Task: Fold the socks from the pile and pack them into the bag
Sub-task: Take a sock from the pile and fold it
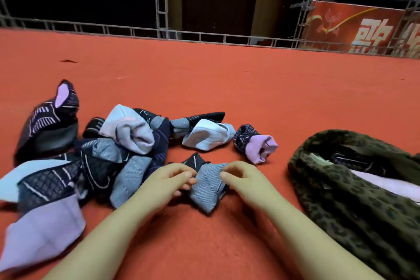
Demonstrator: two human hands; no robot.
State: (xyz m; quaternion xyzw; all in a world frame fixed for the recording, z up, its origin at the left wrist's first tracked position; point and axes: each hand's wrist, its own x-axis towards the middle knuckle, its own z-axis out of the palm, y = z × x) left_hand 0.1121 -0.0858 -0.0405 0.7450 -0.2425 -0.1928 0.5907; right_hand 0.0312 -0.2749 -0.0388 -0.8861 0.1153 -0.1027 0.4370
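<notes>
Grey striped sock (pixel 208 185), pinched by left hand (pixel 169 179) and right hand (pixel 238 177), is mid-fold; next, carrying it into the leopard-print bag (pixel 336 202).

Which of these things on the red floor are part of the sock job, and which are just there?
In the job:
grey sock, held by left hand and right hand
sock pile
leopard-print bag

Just there:
red banner
metal railing
</notes>
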